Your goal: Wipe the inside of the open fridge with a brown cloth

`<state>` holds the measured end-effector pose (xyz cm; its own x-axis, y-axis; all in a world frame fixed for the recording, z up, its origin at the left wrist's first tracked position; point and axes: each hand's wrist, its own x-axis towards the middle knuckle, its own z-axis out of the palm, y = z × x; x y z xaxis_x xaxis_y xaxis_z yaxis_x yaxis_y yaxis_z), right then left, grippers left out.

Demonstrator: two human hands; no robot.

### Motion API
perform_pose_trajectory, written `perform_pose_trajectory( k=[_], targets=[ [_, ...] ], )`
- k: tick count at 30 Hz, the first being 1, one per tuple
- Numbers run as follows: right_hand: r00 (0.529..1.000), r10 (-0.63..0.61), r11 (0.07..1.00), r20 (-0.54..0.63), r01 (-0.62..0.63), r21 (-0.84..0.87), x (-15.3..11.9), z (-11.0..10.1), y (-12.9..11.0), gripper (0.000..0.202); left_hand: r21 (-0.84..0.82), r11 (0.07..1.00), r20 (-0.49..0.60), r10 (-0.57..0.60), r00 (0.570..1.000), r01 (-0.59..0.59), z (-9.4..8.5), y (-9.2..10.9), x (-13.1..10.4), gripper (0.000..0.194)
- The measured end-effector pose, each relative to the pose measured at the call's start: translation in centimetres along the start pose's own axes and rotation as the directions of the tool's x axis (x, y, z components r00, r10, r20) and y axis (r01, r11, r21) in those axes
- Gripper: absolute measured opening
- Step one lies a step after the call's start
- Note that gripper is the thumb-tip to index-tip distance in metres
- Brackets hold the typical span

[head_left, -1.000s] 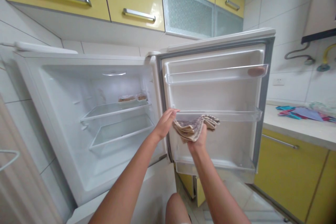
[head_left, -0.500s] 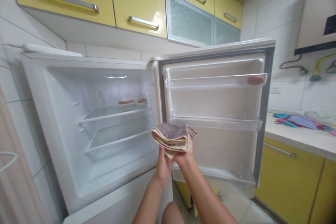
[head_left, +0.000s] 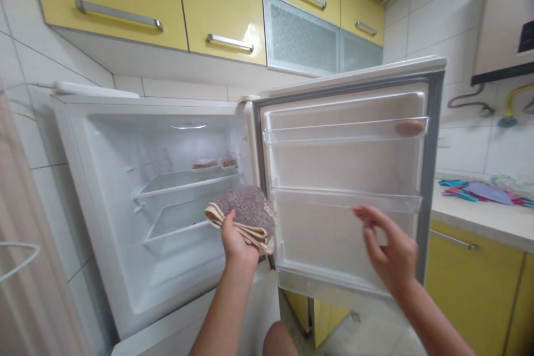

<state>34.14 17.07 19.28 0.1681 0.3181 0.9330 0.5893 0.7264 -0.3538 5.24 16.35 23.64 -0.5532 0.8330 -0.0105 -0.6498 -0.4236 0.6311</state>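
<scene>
Head view: fridge [head_left: 108, 189] stands open.
Left hand [head_left: 233, 239]: closed around folded cloth [head_left: 246, 214], held at fridge opening.
Right hand [head_left: 390, 250]: fingers spread, holding nothing, near door shelf [head_left: 346, 197].
Tip: keep cloth flat, wipe gently.

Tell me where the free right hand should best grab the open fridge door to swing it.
Probably the outer vertical edge of the fridge door, taken from the right side. It is the long edge farthest from the hinge, bare of shelves, and the open right hand is already close to it. The left hand holds the folded cloth.
</scene>
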Motion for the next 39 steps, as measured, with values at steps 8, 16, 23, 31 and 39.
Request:
perform_pose_trajectory(
  k=[8,16,23,31,39],
  targets=[
    [0.994,-0.108,0.968,-0.022,0.100,-0.231,3.5,-7.6,8.1,0.043,0.538,0.395,0.622,0.410,0.667,-0.745,3.7,-2.0,3.5,0.042],
    [0.992,0.127,0.975,0.015,-0.127,0.183,2.8,-6.6,9.9,0.042,0.542,-0.210,0.838,0.202,0.506,-0.814,5.5,-2.4,3.9,0.053],
    [0.990,0.140,0.952,-0.006,-0.133,0.275,2.6,-5.7,9.9,0.044,0.218,-0.489,0.940,-0.129,0.317,-0.845,11.3,-5.0,-2.7,0.050],
    [0.995,0.092,0.981,-0.037,-0.084,0.172,2.6,-5.6,10.0,0.045,0.101,-0.397,0.888,-0.378,0.263,-0.912,17.7,-9.9,-9.2,0.055],
    [0.994,0.087,0.993,-0.061,-0.082,0.083,2.9,-5.5,9.8,0.041,0.267,-0.330,0.877,-0.307,0.370,-0.906,14.6,-5.8,-3.4,0.033]
  ],
)
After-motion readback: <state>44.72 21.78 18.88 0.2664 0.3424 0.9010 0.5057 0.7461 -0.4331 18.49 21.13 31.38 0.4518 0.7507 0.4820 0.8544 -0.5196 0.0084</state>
